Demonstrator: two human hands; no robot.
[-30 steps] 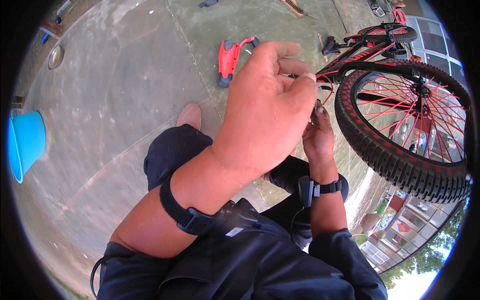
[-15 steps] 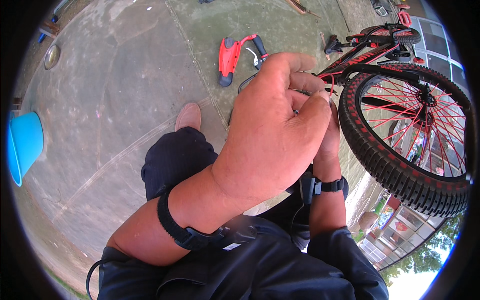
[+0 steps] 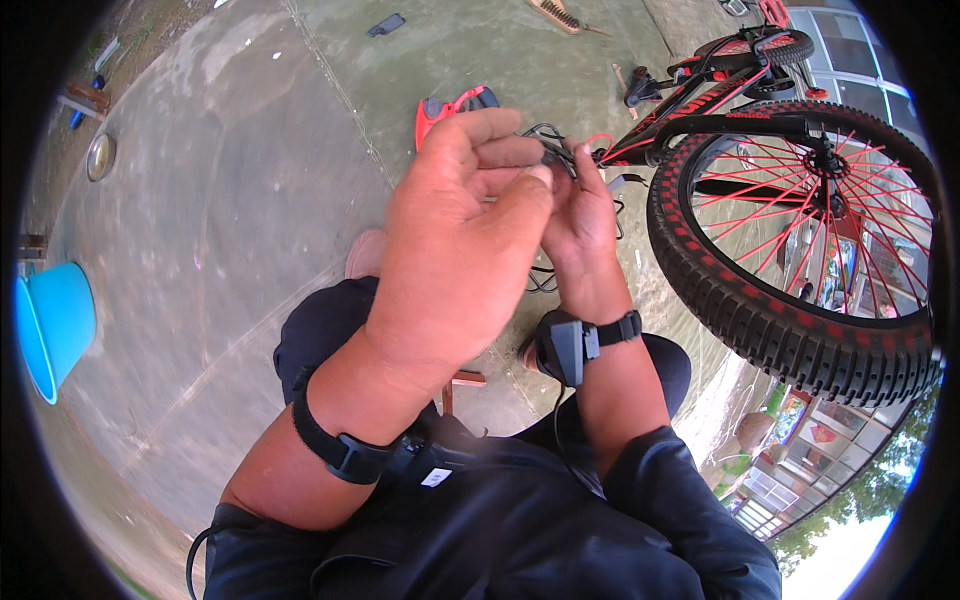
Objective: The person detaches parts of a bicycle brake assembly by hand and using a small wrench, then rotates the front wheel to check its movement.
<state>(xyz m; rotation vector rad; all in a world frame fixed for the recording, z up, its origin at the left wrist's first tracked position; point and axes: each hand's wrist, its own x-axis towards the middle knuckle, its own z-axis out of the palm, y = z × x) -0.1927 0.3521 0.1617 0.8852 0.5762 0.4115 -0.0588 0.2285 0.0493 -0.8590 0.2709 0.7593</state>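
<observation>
My left hand [image 3: 460, 240] is raised in front of me, its fingers curled toward the thumb; its back hides whatever may lie in the pinch. Just beyond it and to the right, my right hand [image 3: 582, 225] has its fingers bent round thin black cables [image 3: 548, 133], partly covered by the left hand. Those cables run toward the front end of a black and red bicycle [image 3: 690, 115], and loops of them hang below the hands. A thin red cable [image 3: 603, 138] arcs beside the right thumb. The bicycle's knobby front wheel [image 3: 672, 235] stands close to the right hand.
A red and black mudguard-like part [image 3: 430, 115] lies on the concrete beyond my left hand. Farther off are a flat dark object [image 3: 387, 24] and a brush [image 3: 556, 16]. At the left are a blue bucket [image 3: 75, 315] and a metal bowl [image 3: 101, 157].
Both hands have moved left, away from the wheel, and the right hand shows more from behind the left. Black cable loops now show around them. The view has shifted slightly.
</observation>
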